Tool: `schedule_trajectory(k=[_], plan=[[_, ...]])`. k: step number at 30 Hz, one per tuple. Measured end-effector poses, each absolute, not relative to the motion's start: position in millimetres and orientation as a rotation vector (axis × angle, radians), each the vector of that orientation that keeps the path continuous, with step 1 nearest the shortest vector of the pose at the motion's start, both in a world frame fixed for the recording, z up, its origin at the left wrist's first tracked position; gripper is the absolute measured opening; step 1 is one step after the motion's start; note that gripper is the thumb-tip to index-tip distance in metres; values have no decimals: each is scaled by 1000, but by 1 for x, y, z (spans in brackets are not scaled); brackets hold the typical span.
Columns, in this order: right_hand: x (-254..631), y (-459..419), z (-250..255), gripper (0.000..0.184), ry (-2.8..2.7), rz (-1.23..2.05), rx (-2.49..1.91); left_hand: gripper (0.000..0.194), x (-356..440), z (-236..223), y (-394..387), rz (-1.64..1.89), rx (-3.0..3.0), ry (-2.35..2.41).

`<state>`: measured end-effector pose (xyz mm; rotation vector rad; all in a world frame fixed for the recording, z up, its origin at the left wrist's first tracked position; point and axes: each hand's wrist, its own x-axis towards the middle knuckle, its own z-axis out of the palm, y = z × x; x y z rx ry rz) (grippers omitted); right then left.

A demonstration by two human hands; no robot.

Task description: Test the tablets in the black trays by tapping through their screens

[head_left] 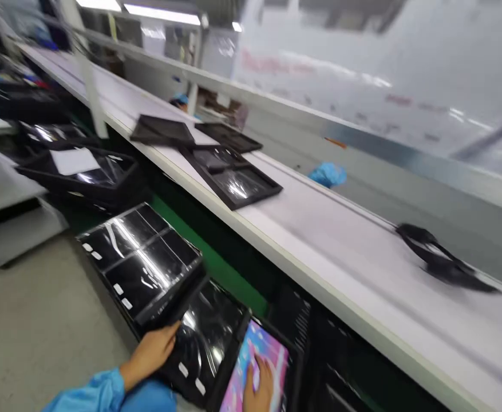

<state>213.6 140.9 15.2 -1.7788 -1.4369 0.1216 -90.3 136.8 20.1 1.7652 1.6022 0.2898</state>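
Observation:
My left hand (pixel 153 350) is closed at the near left edge of a black tray (pixel 171 375), its fingertips by the tray's upper corner. In that tray lie dark glossy panels (pixel 208 329) with small white labels, apparently under clear film. My right hand (pixel 260 384) rests with fingers apart on a flat panel with a bright pink, blue and purple picture (pixel 240 375). This panel lies on the right side of the tray, and my hand covers part of its lower half.
Beyond it stands a stack of black trays (pixel 141 260) with shiny panels. A long white conveyor belt (pixel 319 240) runs alongside, carrying black trays (pixel 233 177) and a blurred black item (pixel 443 257). More trays (pixel 79 171) stand at left. A blue cap (pixel 328 174) shows behind the belt.

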Motion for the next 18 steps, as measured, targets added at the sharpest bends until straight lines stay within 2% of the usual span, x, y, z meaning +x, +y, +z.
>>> schedule_trajectory(k=[3, 8, 14, 18], plan=[[233, 94, 10, 66, -1421, 174, -1894, 56, -83, 18, 132, 136, 1843, 1640], [223, 81, 0, 52, -1405, 188, -1908, 63, -53, 32, 133, -131, 1975, 1579], [233, 44, 3, 44, -1331, 151, -1988, 56, 1, 47, 114, -149, 2095, 1028], [239, 19, 6, 43, -1247, 112, -2070, 54, 7, 54, 119, -134, 2094, 992]])
